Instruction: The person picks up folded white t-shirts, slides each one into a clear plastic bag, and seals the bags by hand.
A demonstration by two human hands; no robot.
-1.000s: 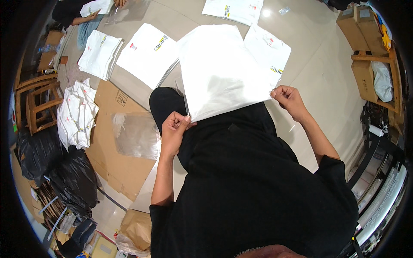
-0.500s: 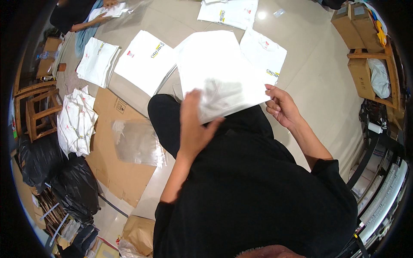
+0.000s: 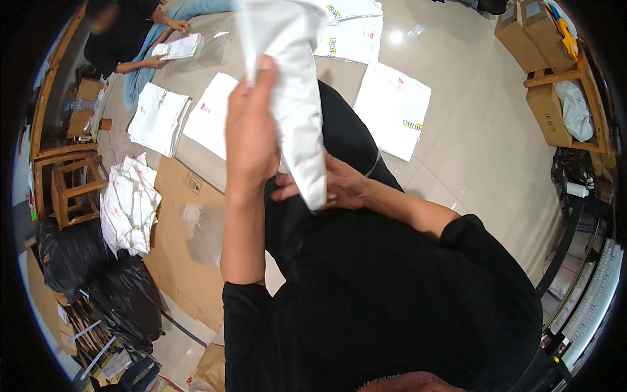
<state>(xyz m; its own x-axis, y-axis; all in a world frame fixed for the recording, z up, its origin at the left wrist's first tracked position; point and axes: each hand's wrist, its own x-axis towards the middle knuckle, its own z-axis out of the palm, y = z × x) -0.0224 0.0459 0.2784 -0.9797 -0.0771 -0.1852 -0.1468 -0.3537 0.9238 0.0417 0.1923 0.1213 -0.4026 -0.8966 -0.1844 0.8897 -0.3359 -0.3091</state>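
Note:
A folded white T-shirt (image 3: 297, 111) is raised in front of my lap, seen narrow and nearly on edge, its upper end blurred. My left hand (image 3: 251, 134) grips its left side, thumb up along the fabric and fingers partly hidden. Behind the lower end is my right hand (image 3: 346, 183), with fingertips showing on the left side of the cloth; the shirt hides most of its grip. On the floor to the right lies another folded white T-shirt (image 3: 392, 108). A stack of white T-shirts (image 3: 212, 117) is partly covered by my left forearm.
Further stacks of white T-shirts (image 3: 160, 121) lie left and far ahead (image 3: 349, 39). At far left a co-worker (image 3: 127, 36) handles folded white cloth. Cardboard (image 3: 176, 261) with clear plastic bags (image 3: 202, 232), a loose shirt heap (image 3: 130, 202) and black bags (image 3: 124, 294) are left; boxes (image 3: 548, 114) stand right.
The T-shirt has come up off my lap and turned from lying broad to nearly upright. My left hand moved up and away; my right hand moved inward to its lower end.

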